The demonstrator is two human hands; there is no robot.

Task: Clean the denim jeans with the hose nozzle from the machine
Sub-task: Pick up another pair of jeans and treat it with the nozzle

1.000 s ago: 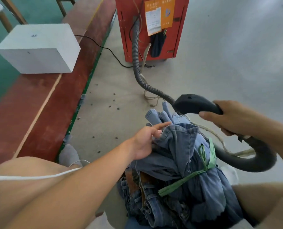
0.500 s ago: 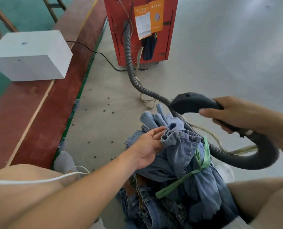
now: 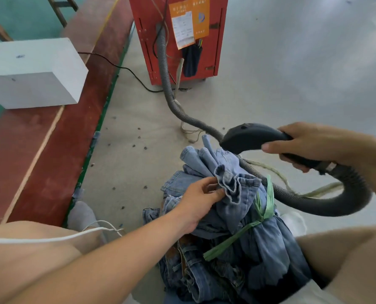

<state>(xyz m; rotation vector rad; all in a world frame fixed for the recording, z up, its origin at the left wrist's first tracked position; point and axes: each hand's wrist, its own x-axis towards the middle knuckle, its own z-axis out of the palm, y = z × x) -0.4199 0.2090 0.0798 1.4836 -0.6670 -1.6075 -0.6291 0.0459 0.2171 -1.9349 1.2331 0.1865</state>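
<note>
A white block [image 3: 32, 73] sits on the red strip [image 3: 57, 137] along the floor's left edge, a black cable [image 3: 125, 70] running past it to the red machine [image 3: 178, 38] at the floor's far edge. My left hand [image 3: 201, 199] reaches in from the lower left, its fingers [image 3: 215, 190] pinching a bunched fold of the jeans [image 3: 231, 207]. The jeans lie in a heap on the grey floor [image 3: 139, 167] between my knees, near its close edge, tied with a green strap [image 3: 263, 207]. A grey ribbed hose [image 3: 174, 106] leaves the machine, snakes across the floor, passes behind the heap and loops up on the right. My right hand [image 3: 314, 143] has its fingers curled round the handle of the dark nozzle [image 3: 250, 137], which is just above the top of the jeans; whether its head touches the denim I cannot tell. A pale cord [image 3: 292, 183] lies on the floor under the hose.
</note>
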